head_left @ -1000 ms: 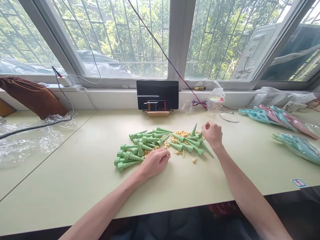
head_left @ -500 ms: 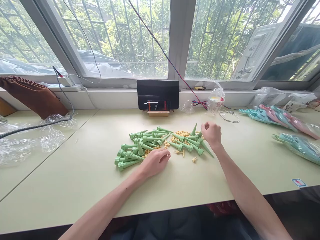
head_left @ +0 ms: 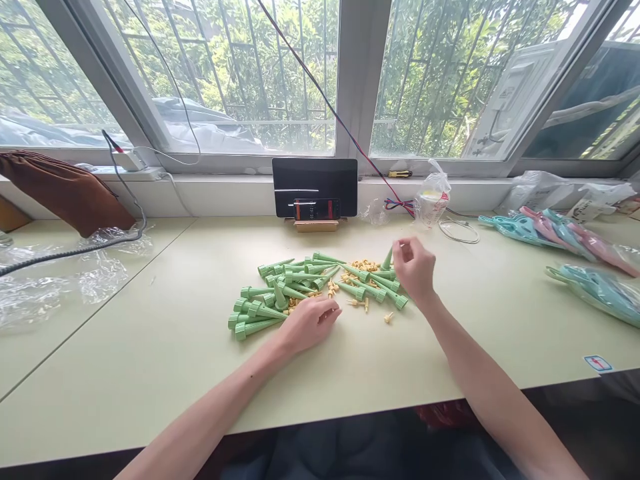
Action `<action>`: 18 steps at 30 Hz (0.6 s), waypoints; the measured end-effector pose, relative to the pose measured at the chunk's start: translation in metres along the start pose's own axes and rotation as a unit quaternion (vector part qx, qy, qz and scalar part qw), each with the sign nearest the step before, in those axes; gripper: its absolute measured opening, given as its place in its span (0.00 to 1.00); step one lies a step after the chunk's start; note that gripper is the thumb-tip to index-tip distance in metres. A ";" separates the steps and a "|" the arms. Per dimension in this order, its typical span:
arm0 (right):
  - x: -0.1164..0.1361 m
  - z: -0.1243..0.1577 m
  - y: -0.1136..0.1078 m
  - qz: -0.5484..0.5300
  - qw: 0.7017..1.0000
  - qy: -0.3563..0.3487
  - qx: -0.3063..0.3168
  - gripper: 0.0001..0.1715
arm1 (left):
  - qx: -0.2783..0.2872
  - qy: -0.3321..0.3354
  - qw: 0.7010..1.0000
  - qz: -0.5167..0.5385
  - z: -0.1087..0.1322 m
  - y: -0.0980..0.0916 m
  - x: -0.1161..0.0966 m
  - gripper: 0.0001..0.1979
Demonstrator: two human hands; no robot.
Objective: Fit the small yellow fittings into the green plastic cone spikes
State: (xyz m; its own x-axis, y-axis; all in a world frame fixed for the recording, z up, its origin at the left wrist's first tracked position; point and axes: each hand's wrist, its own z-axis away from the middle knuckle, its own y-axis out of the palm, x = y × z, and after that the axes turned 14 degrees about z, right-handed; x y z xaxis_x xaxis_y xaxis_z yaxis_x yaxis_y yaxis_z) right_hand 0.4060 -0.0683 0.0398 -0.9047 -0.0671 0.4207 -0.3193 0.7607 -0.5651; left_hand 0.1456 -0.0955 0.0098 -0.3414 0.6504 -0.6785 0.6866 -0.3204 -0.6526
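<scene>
Green ribbed plastic cones (head_left: pixel 259 328) with capped wide ends lie in a loose pile on the table, mixed with small yellow plastic fittings (head_left: pixel 365 265). My left hand (head_left: pixel 311 323) rests at the front of the pile, fingers curled together; whatever they may hold is hidden. Above the pile's right end, my right hand (head_left: pixel 415 267) is closed with thumb and fingertips drawn together; I cannot make out anything in it. An upright green cone (head_left: pixel 387 259) stands just left of its fingers. One single yellow fitting (head_left: pixel 389 319) lies in front of the pile.
A phone (head_left: pixel 317 209) leans on a dark tablet (head_left: pixel 315 179) at the back. On the right lie bagged blue and pink plastic items (head_left: pixel 595 293). A bagged cup (head_left: pixel 431 200) stands near the window. Clear plastic wrap (head_left: pixel 100 277) and a brown bag (head_left: pixel 65 190) are at left.
My right hand has shifted slightly left and nearer to me, now covering a green cone that showed beside it. My left hand has stayed in place.
</scene>
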 end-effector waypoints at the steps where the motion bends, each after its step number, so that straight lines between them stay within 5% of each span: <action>1: 0.004 0.004 0.003 -0.023 0.998 -0.025 0.046 0.14 | 0.001 0.001 1.000 -0.007 0.000 0.000 0.001 0.15; 5: 0.016 0.019 0.012 -0.022 0.976 -0.083 0.202 0.16 | 0.001 0.006 0.999 -0.034 0.001 0.001 0.004 0.22; 11: 0.022 0.025 0.015 0.016 0.980 -0.070 0.184 0.25 | -0.004 0.021 0.999 -0.038 0.002 0.000 0.002 0.22; 16: 0.017 0.024 0.017 0.038 0.969 -0.119 0.211 0.06 | 0.001 0.020 0.999 -0.042 0.002 0.001 0.001 0.21; 18: 0.016 0.025 0.018 0.047 0.964 -0.134 0.226 0.07 | 0.004 0.017 0.999 -0.047 0.002 0.001 0.001 0.21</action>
State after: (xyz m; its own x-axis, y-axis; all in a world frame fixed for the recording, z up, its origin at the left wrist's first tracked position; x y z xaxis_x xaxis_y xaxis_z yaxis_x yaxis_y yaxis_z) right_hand 0.3791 -0.0713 0.0185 -0.9568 -0.2222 0.1875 -0.2670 0.4165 -0.8691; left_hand 0.1446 -0.0960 0.0077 -0.3821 0.7000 -0.6034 0.6471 -0.2635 -0.7154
